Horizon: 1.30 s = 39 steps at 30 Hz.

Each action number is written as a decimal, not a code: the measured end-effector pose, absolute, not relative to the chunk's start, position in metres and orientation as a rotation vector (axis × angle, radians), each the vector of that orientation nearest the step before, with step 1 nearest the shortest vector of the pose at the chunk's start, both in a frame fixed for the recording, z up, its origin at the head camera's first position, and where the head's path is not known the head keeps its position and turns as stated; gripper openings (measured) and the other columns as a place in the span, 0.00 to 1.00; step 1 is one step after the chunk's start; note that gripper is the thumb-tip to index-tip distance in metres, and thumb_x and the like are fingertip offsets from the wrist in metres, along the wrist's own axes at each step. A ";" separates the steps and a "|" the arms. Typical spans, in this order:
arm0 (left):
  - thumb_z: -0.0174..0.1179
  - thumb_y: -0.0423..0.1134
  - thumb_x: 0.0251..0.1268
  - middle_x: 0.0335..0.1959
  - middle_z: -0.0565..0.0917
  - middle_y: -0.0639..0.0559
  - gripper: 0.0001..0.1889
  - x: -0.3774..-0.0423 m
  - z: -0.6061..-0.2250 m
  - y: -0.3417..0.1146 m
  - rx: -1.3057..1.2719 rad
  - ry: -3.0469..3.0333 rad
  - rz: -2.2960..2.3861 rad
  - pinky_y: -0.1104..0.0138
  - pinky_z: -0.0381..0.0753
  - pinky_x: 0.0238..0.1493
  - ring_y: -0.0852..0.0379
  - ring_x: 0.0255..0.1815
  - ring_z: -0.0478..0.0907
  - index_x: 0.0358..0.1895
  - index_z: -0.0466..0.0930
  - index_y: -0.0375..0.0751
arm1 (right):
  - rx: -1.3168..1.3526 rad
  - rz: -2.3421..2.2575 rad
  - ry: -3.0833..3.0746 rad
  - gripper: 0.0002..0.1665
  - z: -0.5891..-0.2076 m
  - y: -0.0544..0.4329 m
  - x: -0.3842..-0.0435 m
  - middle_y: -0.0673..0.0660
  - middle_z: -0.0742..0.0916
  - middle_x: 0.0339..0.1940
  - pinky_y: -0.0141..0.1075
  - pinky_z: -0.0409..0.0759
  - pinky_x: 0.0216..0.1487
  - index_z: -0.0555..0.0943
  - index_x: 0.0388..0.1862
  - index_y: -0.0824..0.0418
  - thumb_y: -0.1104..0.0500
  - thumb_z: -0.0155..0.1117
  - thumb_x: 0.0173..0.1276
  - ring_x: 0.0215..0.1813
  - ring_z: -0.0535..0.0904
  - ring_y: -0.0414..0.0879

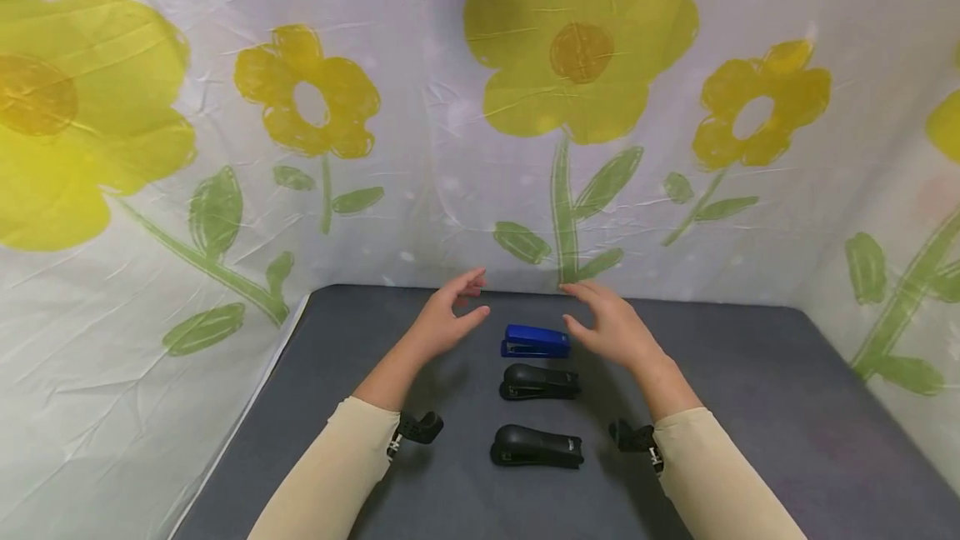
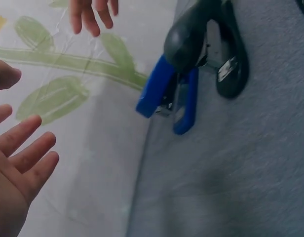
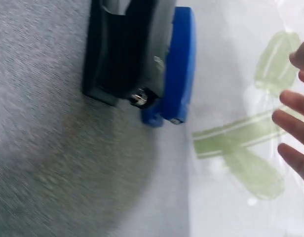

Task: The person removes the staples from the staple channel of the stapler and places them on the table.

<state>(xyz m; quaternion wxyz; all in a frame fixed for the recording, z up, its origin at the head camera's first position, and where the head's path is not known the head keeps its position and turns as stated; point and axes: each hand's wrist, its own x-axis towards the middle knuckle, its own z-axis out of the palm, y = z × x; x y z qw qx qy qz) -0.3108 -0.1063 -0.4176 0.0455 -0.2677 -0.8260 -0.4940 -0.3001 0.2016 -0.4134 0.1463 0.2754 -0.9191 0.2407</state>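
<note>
So I've got one black stapler (image 1: 537,447) nearest me on the gray tabletop (image 1: 727,390), a second black stapler (image 1: 540,382) past it, then the blue stapler (image 1: 535,342) farthest out. My left hand (image 1: 446,319) and right hand (image 1: 611,327) hang either side of the blue one, fingers loosely spread, holding nothing. Row looks mostly lined up to me, maybe just that wider gap after the nearest one left to even out.

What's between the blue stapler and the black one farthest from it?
Another black stapler lies between the blue stapler and the farthest black one, in the head view.
</note>
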 end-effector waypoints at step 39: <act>0.70 0.38 0.67 0.56 0.84 0.48 0.20 -0.321 -0.512 -0.061 -0.677 -2.839 -1.130 0.48 0.60 0.58 0.46 0.57 0.71 0.60 0.85 0.39 | 0.728 0.872 -3.005 0.20 -0.454 0.195 -0.307 0.63 0.89 0.50 0.52 0.80 0.52 0.85 0.58 0.67 0.63 0.72 0.68 0.50 0.85 0.54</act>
